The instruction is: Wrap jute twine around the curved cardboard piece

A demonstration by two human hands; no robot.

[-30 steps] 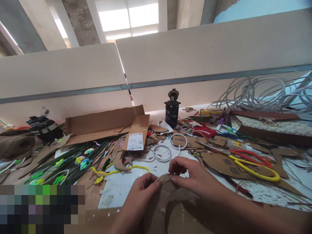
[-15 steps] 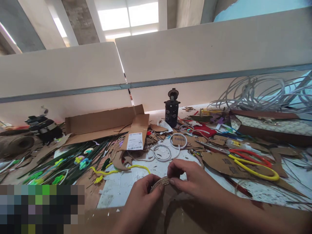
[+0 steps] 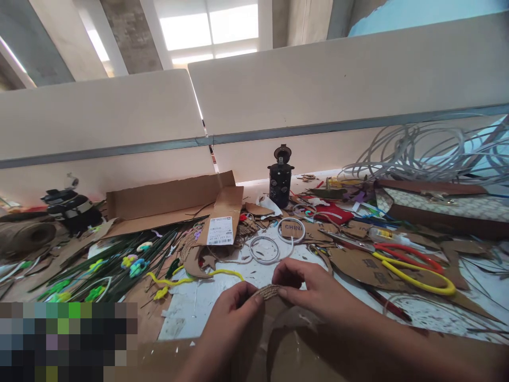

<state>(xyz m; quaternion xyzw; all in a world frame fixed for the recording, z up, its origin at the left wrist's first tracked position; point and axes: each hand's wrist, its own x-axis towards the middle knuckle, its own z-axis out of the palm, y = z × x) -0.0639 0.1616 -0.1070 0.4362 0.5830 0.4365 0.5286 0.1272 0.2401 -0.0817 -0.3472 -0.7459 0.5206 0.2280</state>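
Note:
Between my two hands is a curved piece wrapped in brown twine (image 3: 268,292), only its arched top edge showing. My left hand (image 3: 235,314) pinches its left end with thumb and bent fingers. On the other end, the thumb and curled fingers of my right hand (image 3: 308,284) are closed. The rest of the piece is hidden behind my hands. Just beyond them, two loops of white tubing (image 3: 264,249) lie on the white tabletop (image 3: 199,307). A yellow cord (image 3: 228,272) runs close to my left hand.
Scissors with red and yellow handles (image 3: 417,281) rest on cardboard scraps at right. A black bottle (image 3: 280,183) stands at the back, lid up. Behind the left hand lie an opened cardboard box (image 3: 167,199) and dark green stems. A patterned bag (image 3: 441,207) sits far right, below coiled tubing (image 3: 409,154).
My left thumb and fingers have shifted slightly up and right along the twine-wrapped piece, and its arched edge sits a little higher. My right hand has barely moved.

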